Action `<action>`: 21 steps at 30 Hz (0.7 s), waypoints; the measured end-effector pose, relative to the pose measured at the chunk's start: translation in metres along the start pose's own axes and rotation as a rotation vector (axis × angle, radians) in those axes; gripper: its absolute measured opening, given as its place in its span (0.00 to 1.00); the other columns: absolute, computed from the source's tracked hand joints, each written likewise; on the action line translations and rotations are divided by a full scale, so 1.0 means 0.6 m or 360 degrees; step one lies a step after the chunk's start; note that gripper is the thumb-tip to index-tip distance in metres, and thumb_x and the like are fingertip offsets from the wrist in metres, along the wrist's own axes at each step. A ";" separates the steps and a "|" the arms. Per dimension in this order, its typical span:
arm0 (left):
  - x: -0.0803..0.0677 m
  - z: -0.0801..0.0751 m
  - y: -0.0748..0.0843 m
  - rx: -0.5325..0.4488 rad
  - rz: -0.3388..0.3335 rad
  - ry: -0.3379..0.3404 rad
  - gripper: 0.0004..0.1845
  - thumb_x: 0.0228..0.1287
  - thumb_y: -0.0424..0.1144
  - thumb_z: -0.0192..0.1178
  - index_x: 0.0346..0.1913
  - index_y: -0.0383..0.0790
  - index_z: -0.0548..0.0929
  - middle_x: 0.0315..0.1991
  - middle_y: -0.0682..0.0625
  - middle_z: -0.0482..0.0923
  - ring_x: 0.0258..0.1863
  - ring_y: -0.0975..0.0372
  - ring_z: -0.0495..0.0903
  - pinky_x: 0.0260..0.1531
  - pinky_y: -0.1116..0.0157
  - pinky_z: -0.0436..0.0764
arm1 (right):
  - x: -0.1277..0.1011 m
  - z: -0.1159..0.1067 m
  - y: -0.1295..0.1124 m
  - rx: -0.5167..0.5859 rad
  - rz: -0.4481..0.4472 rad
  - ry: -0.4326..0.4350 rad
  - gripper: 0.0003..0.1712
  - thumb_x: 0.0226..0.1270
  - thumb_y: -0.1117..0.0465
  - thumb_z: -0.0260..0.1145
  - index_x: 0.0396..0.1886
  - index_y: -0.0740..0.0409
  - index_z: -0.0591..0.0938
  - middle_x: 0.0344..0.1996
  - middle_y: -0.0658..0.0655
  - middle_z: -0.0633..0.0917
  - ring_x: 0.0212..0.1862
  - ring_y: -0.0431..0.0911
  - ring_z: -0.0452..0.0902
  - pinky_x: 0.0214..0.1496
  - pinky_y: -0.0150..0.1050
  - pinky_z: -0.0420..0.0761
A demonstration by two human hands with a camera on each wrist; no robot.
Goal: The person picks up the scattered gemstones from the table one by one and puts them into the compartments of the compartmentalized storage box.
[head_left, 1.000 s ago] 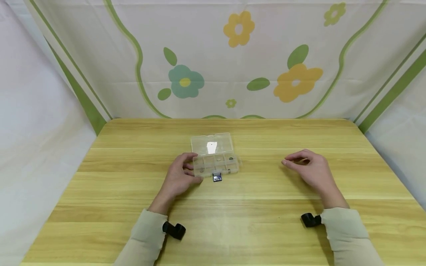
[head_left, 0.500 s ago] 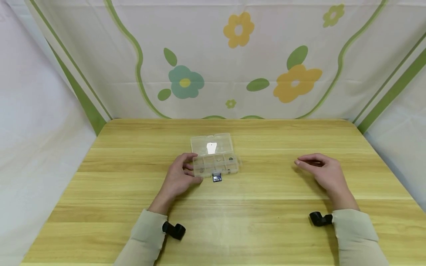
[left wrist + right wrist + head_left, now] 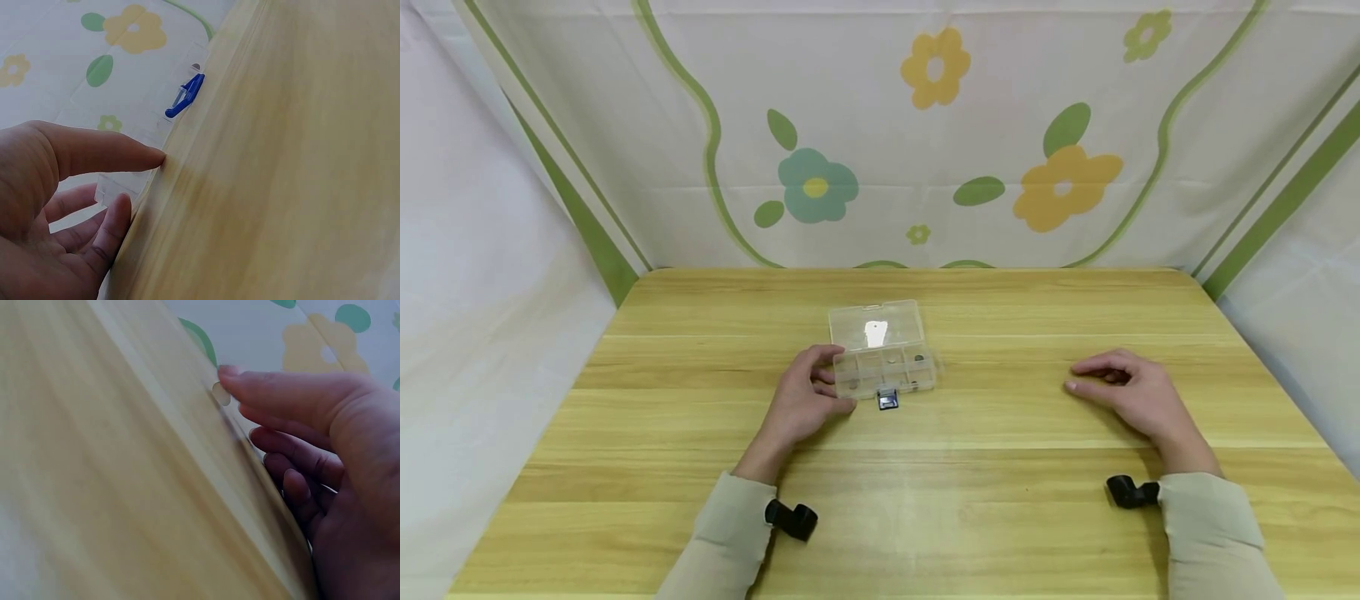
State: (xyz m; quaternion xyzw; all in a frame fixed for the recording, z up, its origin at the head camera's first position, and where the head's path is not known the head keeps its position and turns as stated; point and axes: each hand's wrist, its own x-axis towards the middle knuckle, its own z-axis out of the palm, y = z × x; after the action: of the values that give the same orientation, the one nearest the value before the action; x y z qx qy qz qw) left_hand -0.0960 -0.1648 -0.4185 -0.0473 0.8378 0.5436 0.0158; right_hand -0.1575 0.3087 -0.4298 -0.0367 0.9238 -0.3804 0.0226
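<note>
A clear plastic compartment box (image 3: 883,373) lies on the table with its lid (image 3: 876,323) folded back. Its dark blue latch (image 3: 888,399) hangs at the front, also seen as a blue clip (image 3: 187,97) in the left wrist view. A few small round pieces sit in its compartments. My left hand (image 3: 805,396) grips the box's left end between thumb and fingers. Away to the right, low over the table, my right hand (image 3: 1135,394) has thumb and index tips slightly apart. The right wrist view shows a small round disc (image 3: 221,394) at those fingertips, seemingly pinched by its rim.
The wooden table (image 3: 970,508) runs back to a white cloth (image 3: 880,142) printed with flowers. White cloth also hangs at both sides. A black wrist camera (image 3: 793,520) sits on the left cuff and another wrist camera (image 3: 1131,492) on the right.
My right hand has moved to the right, away from the box, and lowered slightly. Its thumb and index tips have spread a little. The left hand and the box have stayed put.
</note>
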 end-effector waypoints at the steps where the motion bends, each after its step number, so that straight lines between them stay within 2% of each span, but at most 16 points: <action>1: 0.000 0.000 0.000 0.0002 -0.0002 0.0001 0.41 0.50 0.21 0.78 0.71 0.38 0.78 0.61 0.38 0.78 0.45 0.53 0.82 0.46 0.65 0.85 | 0.001 0.001 0.000 -0.0010 -0.0015 -0.0004 0.25 0.64 0.38 0.80 0.54 0.45 0.92 0.48 0.38 0.86 0.43 0.36 0.77 0.43 0.30 0.75; 9: -0.001 0.001 0.000 0.0010 0.0001 0.0002 0.41 0.50 0.21 0.78 0.71 0.38 0.78 0.62 0.38 0.78 0.45 0.53 0.82 0.46 0.64 0.85 | 0.003 0.005 0.001 -0.0083 -0.0085 -0.0002 0.20 0.65 0.40 0.79 0.50 0.44 0.93 0.51 0.45 0.86 0.46 0.33 0.74 0.46 0.29 0.72; 21: 0.002 0.001 -0.003 0.0018 -0.0021 -0.0009 0.42 0.51 0.21 0.78 0.72 0.39 0.77 0.63 0.40 0.77 0.46 0.53 0.82 0.47 0.64 0.85 | 0.003 0.011 -0.005 -0.0070 -0.0039 0.0071 0.20 0.65 0.38 0.79 0.47 0.45 0.94 0.44 0.39 0.87 0.42 0.35 0.75 0.42 0.29 0.73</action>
State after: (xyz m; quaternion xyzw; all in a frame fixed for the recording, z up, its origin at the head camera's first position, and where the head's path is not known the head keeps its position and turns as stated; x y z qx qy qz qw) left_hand -0.0971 -0.1650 -0.4203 -0.0512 0.8406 0.5388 0.0220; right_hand -0.1585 0.3016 -0.4323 -0.0401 0.9317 -0.3609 -0.0035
